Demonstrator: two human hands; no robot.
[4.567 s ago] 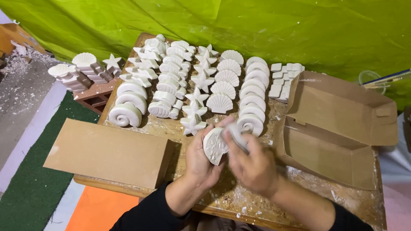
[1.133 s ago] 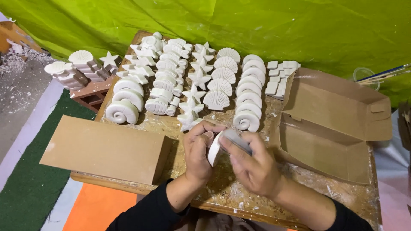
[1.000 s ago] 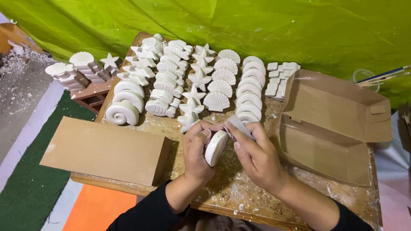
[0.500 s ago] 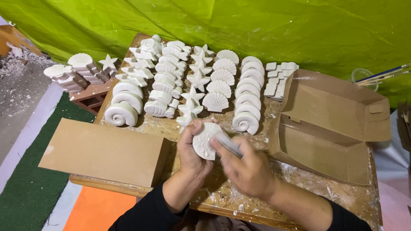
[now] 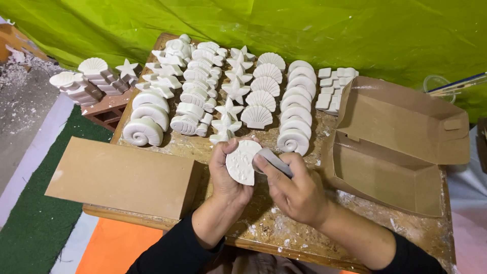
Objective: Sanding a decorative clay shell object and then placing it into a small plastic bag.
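My left hand [image 5: 225, 175] grips a round white plaster disc [image 5: 243, 161] with a faint relief on its face, held up over the wooden table [image 5: 264, 223]. My right hand [image 5: 294, 190] holds a small grey sanding block [image 5: 274, 161] pressed against the disc's right edge. Just beyond my hands stand rows of white plaster casts [image 5: 243, 91]: spiral shells, scallop shells, starfish.
A closed brown cardboard box [image 5: 122, 177] lies at the table's left front. An open cardboard box [image 5: 395, 147] sits at the right. More casts rest on red bricks [image 5: 96, 83] at the left. Green tarp [image 5: 284, 25] hangs behind. White dust covers the tabletop.
The disc has turned from edge-on to face-up in my left hand, and the grey block has moved along its right edge. My hands have stayed over the same spot.
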